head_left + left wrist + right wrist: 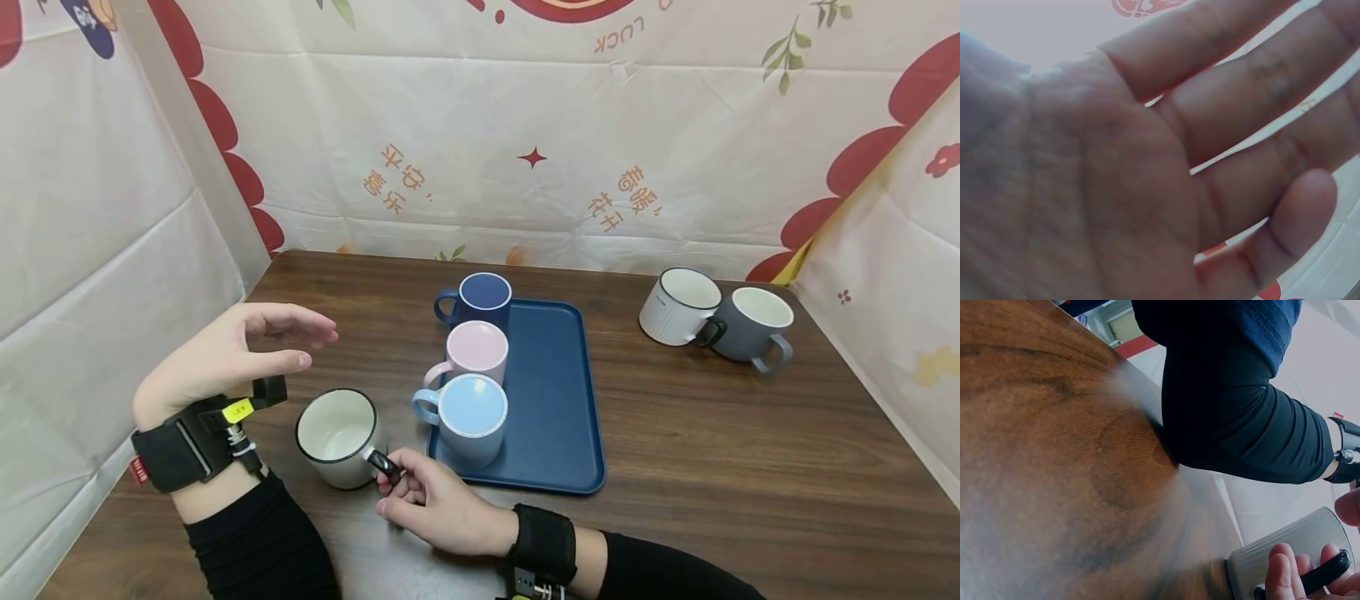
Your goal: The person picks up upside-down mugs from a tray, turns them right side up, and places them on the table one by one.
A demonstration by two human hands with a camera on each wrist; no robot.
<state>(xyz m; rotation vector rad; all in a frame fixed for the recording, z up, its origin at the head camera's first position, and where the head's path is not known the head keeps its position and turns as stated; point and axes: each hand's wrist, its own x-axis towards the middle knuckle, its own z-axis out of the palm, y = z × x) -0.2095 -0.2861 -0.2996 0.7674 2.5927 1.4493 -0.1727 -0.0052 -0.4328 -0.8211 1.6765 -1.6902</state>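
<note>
The surface [690,467], brown wood grain, carries the flat, round-cornered tray [551,392]. My left grip [240,346] is wide and holds nothing, so it offers no support in a tip. Smooth navy mug [486,300], pink mug [476,346] and blue mug [472,421] crowd the tray's left edge; swinging my ribbed white mug [339,442], left of its near-left corner, could clip the blue mug. Whether the white mug touches the surface, I can't tell. My right grip [442,504] holds only its glossy black handle [384,463]; a slip could twist it.

right wrist view crops mug [1302,536]
</note>
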